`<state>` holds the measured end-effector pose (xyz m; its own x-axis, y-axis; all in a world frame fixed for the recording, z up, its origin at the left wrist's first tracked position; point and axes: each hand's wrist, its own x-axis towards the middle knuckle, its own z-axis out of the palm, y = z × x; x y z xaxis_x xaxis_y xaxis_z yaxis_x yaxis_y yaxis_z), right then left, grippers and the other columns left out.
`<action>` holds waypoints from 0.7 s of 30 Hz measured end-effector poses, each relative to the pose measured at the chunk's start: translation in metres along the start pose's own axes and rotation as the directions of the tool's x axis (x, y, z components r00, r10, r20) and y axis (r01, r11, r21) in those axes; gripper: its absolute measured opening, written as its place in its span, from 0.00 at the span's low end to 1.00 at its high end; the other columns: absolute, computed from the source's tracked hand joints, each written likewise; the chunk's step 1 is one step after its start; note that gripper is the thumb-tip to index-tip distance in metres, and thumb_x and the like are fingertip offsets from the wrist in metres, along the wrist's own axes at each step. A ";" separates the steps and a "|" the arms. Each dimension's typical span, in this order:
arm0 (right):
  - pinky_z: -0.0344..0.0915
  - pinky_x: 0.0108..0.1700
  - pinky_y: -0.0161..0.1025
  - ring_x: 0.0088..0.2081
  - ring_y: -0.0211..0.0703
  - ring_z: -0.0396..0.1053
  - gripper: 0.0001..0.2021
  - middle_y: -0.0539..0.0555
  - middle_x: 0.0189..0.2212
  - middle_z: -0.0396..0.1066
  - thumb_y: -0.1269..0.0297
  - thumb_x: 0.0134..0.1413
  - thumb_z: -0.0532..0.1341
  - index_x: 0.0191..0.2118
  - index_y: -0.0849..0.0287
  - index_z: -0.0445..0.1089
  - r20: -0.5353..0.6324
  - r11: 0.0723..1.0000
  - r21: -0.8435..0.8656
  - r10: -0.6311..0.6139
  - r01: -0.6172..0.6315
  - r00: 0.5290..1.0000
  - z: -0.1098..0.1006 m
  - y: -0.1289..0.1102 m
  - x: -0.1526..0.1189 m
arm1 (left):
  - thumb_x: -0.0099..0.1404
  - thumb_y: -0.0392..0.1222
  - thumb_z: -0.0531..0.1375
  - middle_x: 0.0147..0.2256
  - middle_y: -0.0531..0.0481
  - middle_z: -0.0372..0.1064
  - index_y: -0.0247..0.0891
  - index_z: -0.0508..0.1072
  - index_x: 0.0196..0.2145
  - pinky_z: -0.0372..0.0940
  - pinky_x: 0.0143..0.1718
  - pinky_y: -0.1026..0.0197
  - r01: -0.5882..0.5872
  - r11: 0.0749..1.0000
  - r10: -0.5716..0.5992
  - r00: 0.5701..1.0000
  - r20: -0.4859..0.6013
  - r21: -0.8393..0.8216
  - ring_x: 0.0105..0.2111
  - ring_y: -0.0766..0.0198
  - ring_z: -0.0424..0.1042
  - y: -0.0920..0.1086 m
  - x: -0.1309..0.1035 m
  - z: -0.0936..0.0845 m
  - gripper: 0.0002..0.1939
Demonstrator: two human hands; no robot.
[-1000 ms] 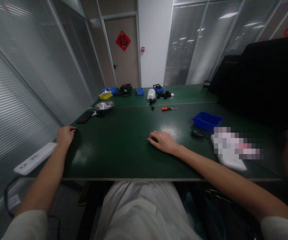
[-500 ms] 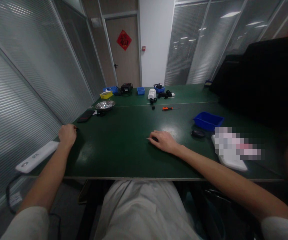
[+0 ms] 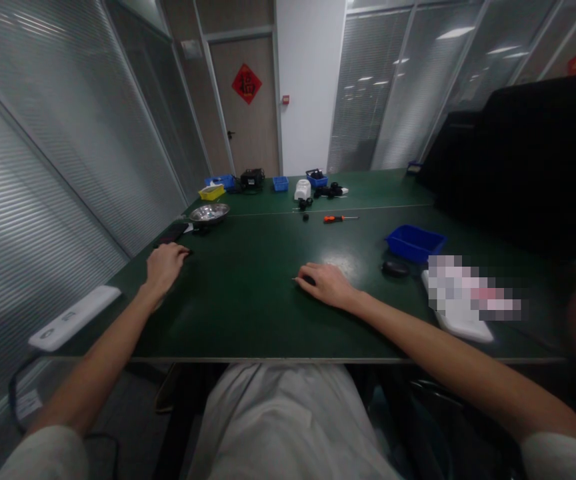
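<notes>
My left hand [image 3: 167, 268] is over the left part of the green table [image 3: 248, 313], its fingers pinched together. A small dark piece [image 3: 190, 252] pokes out at its fingertips, too small to name. Just beyond that hand lies a dark flat object [image 3: 173, 232], partly covered by it. My right hand [image 3: 325, 283] rests on the table near the middle, fingers curled. Within its grip shows a small black object [image 3: 309, 280], and a thin pale tip sticks out to the left. The palm hides the remainder of it.
A metal bowl [image 3: 209, 213] stands at the back left, an orange screwdriver [image 3: 334, 219] lies mid-table. At right are a blue tray [image 3: 415, 244], a black mouse [image 3: 395, 269] and a white pad-like object [image 3: 461, 327]. A white power strip [image 3: 75, 318] lies near the left edge.
My left hand has moved right and inward from beside the white power strip, with the small dark piece at its fingertips. The right hand stays in place.
</notes>
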<state>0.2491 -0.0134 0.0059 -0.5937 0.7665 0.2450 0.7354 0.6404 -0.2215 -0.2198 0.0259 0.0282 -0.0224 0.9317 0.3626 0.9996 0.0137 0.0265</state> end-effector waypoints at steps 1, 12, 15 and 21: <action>0.52 0.34 0.37 0.35 0.40 0.69 0.14 0.53 0.40 0.74 0.53 0.71 0.54 0.46 0.54 0.73 0.001 1.000 0.000 0.004 -0.004 1.000 0.000 0.000 0.000 | 0.72 0.44 0.56 0.51 0.42 0.74 0.39 0.82 0.48 0.63 0.50 0.55 -0.072 0.995 0.073 0.997 0.003 -0.066 0.51 0.49 0.70 0.021 -0.001 -0.002 0.16; 0.50 0.33 0.37 0.35 0.40 0.68 0.14 0.52 0.39 0.74 0.53 0.71 0.54 0.45 0.54 0.72 -0.022 1.000 -0.012 -0.001 0.001 1.000 0.002 0.001 -0.002 | 0.71 0.41 0.61 0.41 0.45 0.74 0.40 0.82 0.41 0.65 0.47 0.55 -0.590 0.609 0.668 0.742 -0.059 -0.530 0.44 0.57 0.70 0.212 -0.043 0.008 0.09; 0.50 0.33 0.37 0.35 0.40 0.69 0.13 0.52 0.39 0.74 0.53 0.71 0.54 0.45 0.54 0.73 -0.027 1.000 -0.026 -0.011 0.010 1.000 0.002 0.000 -0.002 | 0.70 0.43 0.63 0.42 0.45 0.71 0.39 0.81 0.40 0.65 0.46 0.56 -0.552 0.587 0.624 0.774 -0.103 -0.592 0.44 0.57 0.70 0.213 -0.045 0.015 0.08; 0.48 0.32 0.37 0.34 0.40 0.68 0.14 0.52 0.38 0.73 0.54 0.71 0.54 0.45 0.54 0.73 -0.028 0.998 -0.054 -0.027 0.026 0.999 0.002 -0.002 -0.002 | 0.68 0.45 0.64 0.42 0.46 0.72 0.38 0.78 0.49 0.65 0.36 0.62 -0.370 0.486 0.587 0.809 -0.018 -0.792 0.35 0.63 0.70 0.206 -0.043 0.020 0.14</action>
<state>0.2480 -0.0163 0.0037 -0.6041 0.7470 0.2775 0.7363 0.6564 -0.1641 -0.0127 -0.0044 -0.0010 0.5681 0.7557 0.3259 0.4785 -0.6255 0.6162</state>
